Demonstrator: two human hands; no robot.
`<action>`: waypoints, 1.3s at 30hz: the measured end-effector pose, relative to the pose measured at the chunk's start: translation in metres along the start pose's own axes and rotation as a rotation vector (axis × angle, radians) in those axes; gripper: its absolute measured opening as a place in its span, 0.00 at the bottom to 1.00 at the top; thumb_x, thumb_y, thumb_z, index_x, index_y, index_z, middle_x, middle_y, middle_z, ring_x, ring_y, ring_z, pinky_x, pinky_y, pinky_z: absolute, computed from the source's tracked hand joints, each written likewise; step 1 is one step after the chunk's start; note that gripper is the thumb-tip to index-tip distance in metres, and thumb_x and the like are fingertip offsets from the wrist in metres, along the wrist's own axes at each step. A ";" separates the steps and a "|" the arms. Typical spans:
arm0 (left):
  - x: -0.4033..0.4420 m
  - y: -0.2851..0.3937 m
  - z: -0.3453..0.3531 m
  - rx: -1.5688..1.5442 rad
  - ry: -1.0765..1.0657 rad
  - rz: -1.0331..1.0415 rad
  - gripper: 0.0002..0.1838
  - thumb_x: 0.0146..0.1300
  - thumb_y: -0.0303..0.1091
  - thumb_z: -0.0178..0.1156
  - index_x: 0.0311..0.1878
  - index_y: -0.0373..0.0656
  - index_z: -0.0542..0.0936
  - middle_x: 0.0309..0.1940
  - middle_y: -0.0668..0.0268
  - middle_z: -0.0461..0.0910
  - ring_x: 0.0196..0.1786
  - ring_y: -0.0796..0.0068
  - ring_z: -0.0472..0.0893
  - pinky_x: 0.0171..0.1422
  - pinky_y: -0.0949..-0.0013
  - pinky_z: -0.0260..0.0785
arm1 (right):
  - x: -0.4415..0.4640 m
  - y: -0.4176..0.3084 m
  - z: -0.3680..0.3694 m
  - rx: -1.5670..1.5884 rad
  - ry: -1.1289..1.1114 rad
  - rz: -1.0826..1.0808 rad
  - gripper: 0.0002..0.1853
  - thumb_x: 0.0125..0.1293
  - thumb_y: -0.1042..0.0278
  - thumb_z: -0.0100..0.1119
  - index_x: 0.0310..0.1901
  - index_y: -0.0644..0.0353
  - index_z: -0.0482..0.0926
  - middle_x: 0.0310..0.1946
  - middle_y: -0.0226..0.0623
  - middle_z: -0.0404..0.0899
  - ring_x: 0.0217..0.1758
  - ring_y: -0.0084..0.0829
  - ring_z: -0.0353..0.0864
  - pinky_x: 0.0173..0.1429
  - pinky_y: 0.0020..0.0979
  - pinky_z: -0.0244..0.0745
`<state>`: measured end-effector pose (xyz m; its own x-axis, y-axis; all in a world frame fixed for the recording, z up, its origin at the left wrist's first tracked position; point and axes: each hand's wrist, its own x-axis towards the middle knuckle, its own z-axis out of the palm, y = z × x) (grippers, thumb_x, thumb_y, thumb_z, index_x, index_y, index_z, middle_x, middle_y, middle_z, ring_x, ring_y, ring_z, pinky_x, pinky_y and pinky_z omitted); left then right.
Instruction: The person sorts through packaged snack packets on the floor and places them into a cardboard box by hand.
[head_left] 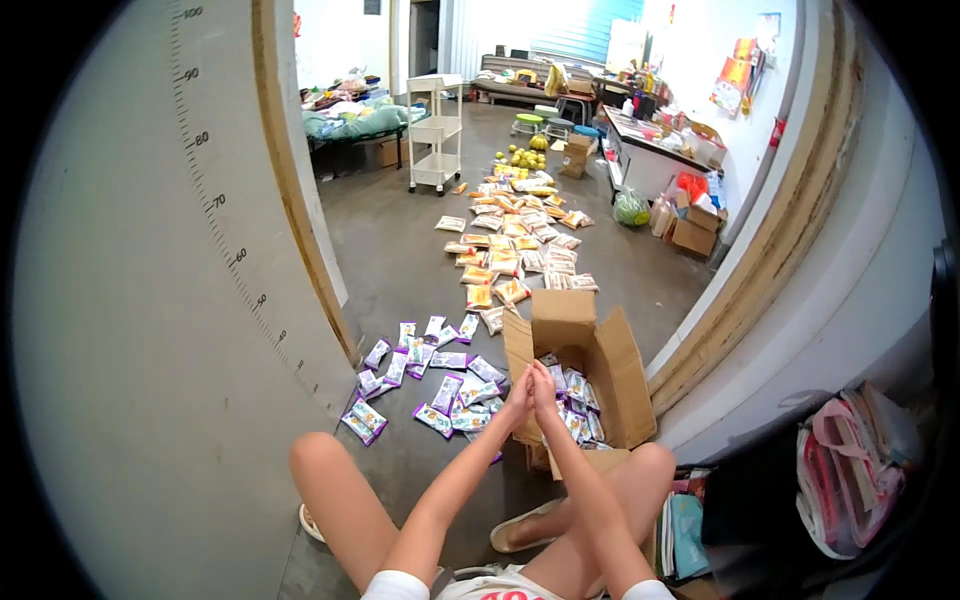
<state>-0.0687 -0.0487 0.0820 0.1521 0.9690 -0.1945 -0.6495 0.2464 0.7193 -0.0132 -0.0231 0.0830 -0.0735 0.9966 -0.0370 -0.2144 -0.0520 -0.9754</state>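
My left hand and my right hand are pressed together above the left side of an open cardboard box. Both are closed, and anything between them is hidden. White and purple packets lie inside the box, whose flaps stand up or fold outward. More packets of that kind are scattered over the floor left of the box, some overlapping. The print on them is too small to read.
Beyond the box, orange and white bags spread across the floor towards round yellow-green fruit. A white shelf cart stands behind. Walls flank the doorway. At right is a black bag with pink items.
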 end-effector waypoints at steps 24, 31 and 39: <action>-0.112 0.067 -0.170 0.174 0.501 0.145 0.40 0.46 0.62 0.37 0.57 0.47 0.41 0.58 0.63 0.39 0.60 0.63 0.42 0.57 0.54 0.38 | -0.016 0.108 0.138 -0.460 -0.428 0.048 0.27 0.51 0.59 0.46 0.48 0.71 0.59 0.46 0.44 0.62 0.50 0.32 0.59 0.53 0.25 0.51; -0.099 0.050 -0.251 0.288 0.716 0.095 0.38 0.45 0.63 0.37 0.57 0.52 0.45 0.58 0.67 0.42 0.58 0.61 0.45 0.55 0.51 0.38 | -0.013 0.111 0.118 -0.483 -0.334 0.134 0.31 0.49 0.54 0.45 0.46 0.76 0.58 0.46 0.54 0.60 0.52 0.38 0.58 0.53 0.28 0.51; -0.080 0.015 -0.271 0.284 0.787 -0.036 0.37 0.45 0.63 0.37 0.56 0.53 0.48 0.57 0.67 0.45 0.58 0.60 0.46 0.54 0.49 0.38 | 0.001 0.150 0.080 -0.232 -0.052 0.328 0.23 0.51 0.58 0.45 0.44 0.68 0.63 0.42 0.40 0.65 0.47 0.30 0.61 0.49 0.27 0.53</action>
<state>-0.2929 -0.1275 -0.0721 -0.4642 0.6914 -0.5536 -0.4258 0.3739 0.8240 -0.1230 -0.0345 -0.0457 -0.1522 0.9246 -0.3492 0.0534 -0.3451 -0.9371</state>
